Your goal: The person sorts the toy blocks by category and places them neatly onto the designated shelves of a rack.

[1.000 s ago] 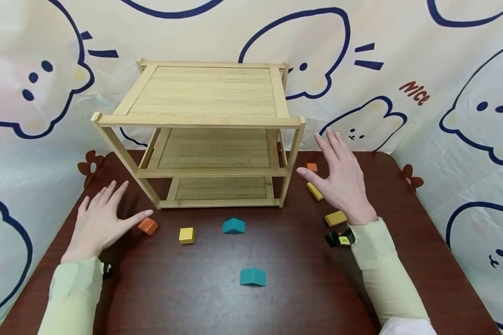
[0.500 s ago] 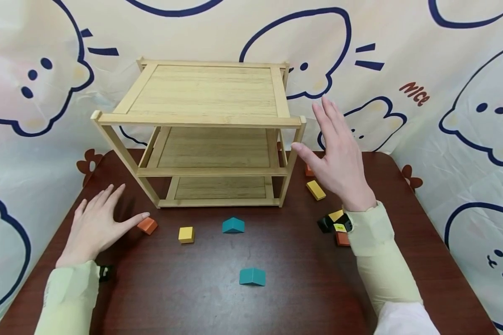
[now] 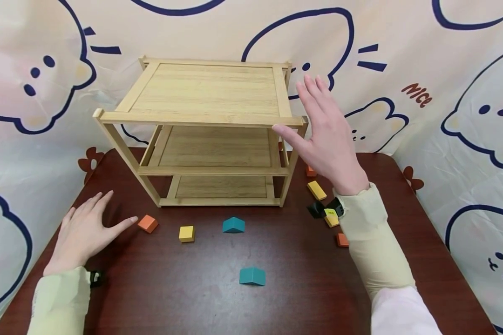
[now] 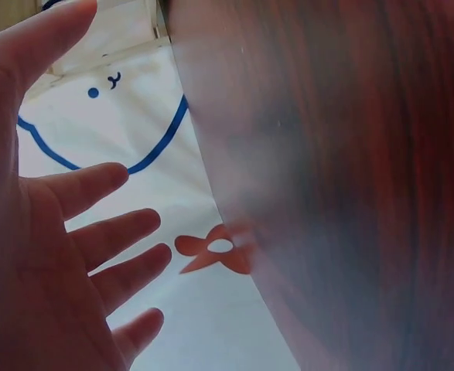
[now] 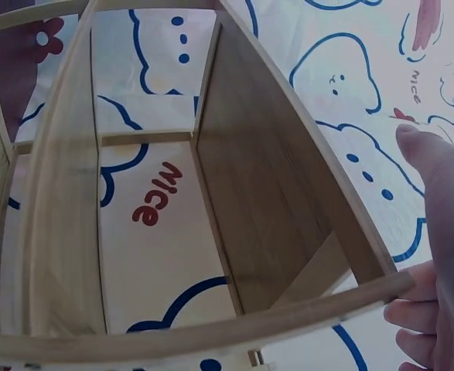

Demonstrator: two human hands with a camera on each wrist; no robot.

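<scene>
Head view: right grip (image 3: 329, 142) is wide, holding nothing, its thumb crossing the front right corner of the shelf (image 3: 214, 90) in this line of sight. I cannot confirm contact from the right wrist view either. The shelf stands to the left of that grip.

Left grip (image 3: 81, 232) is also wide and unloaded, low over the tabletop (image 3: 184, 307). The orange block (image 3: 148, 224) lies just beyond its thumb, apparently apart.

I judge the step in hand to be a reach for the shelf, with no hold made. A hold would call for the right thumb and fingers to close on the corner post, and for the left grip to rise inward to the opposite corner, passing over the orange block.

Clearances: the tabletop's left edge runs close by the left grip's outer side, so I would keep travel inward. Behind the right grip, the backdrop (image 3: 402, 37) limits forward motion. Below it, a yellow bar (image 3: 317, 190) calls for a raised wrist. The widest room lies between the grips, nearer the camera, with a teal block (image 3: 252, 276) standing there.
</scene>
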